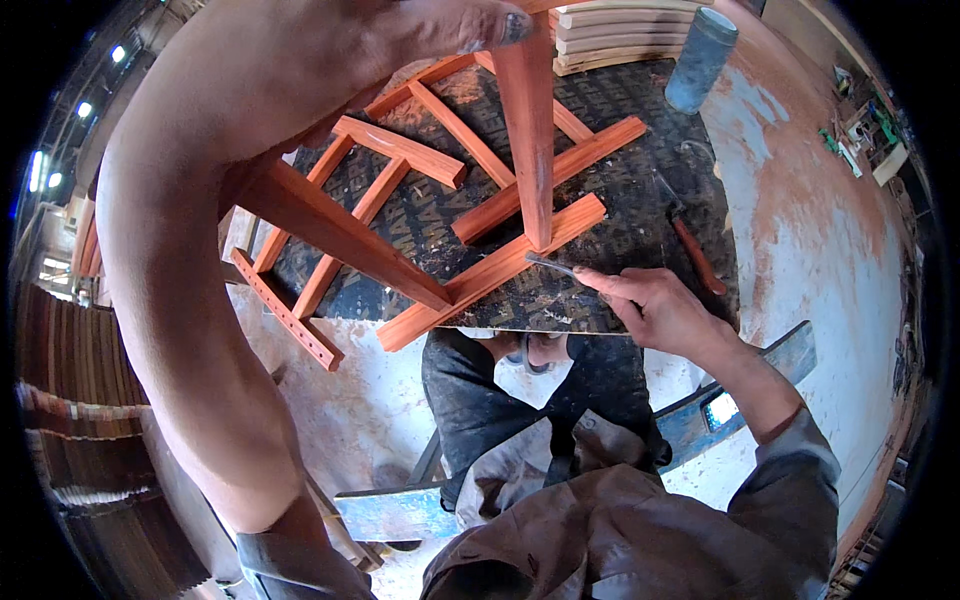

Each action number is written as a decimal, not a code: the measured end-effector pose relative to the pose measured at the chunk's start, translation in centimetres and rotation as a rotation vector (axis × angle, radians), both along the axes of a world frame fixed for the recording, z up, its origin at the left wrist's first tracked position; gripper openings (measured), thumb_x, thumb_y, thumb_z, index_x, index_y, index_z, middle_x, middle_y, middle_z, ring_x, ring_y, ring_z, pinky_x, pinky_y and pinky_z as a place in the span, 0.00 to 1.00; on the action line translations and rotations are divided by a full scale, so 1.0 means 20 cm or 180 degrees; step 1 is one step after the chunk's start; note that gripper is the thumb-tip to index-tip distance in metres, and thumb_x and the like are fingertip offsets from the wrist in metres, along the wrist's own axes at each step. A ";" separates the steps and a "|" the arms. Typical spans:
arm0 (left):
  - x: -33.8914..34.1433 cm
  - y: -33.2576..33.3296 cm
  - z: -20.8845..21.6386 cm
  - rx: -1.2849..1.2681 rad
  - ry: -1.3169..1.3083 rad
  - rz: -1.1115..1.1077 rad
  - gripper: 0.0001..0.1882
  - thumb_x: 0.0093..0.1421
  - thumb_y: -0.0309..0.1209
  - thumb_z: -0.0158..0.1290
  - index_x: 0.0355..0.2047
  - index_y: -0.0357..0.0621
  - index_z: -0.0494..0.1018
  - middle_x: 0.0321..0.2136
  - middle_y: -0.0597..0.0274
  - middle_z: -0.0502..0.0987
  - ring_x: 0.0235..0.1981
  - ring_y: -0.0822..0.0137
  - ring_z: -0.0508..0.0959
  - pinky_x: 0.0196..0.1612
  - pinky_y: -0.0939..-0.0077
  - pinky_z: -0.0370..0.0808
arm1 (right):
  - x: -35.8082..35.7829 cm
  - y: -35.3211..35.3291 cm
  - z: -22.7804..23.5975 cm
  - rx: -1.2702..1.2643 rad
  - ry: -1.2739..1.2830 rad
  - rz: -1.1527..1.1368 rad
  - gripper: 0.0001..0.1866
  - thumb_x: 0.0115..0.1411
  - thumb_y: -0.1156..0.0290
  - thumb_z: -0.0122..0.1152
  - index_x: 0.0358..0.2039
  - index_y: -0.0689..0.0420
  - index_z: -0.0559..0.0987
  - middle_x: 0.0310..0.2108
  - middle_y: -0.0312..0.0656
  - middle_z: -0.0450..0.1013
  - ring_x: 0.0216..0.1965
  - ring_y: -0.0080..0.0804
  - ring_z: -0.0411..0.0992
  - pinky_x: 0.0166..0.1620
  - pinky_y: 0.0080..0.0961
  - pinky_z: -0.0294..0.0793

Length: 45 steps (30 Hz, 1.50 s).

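My left hand [420, 35] is closed at the top, thumb along an upright reddish wooden frame [537, 130]. Most of its fingers are hidden. Two slanting legs of this frame meet a reddish crossbar [495, 275] near the edge of the dark board. My right hand [660, 308] is closed around a slim metal tool with a flat, chisel-like tip [548, 262]. Its index finger stretches along the shaft, and the tip is at the crossbar, close to the foot of the right leg. Whether it touches the wood, I cannot tell.
Other reddish wooden frames [400, 150] lie on the dark printed board [640, 225], beside a wooden-handled tool [697, 255]. A grey-blue cylinder [702, 62] stands near stacked pale curved slats [625, 35]. A phone [719, 410] rests on a blue plank [790, 360]. Stacked wood [80, 350] rises at left.
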<state>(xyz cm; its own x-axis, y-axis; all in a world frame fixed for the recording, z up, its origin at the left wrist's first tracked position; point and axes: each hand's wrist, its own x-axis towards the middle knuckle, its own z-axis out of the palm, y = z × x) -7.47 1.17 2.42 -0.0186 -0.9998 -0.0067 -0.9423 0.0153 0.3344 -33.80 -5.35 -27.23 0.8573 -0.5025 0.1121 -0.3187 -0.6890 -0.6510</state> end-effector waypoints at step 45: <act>0.01 0.00 -0.07 -0.0416 -0.0884 0.0350 0.42 0.61 0.72 0.49 0.39 0.38 0.83 0.22 0.57 0.81 0.25 0.59 0.83 0.36 0.62 0.80 | 0.30 0.48 -0.10 0.0089 -0.0233 -0.1488 0.30 0.64 0.82 0.53 0.68 0.59 0.69 0.35 0.63 0.77 0.39 0.62 0.79 0.43 0.49 0.77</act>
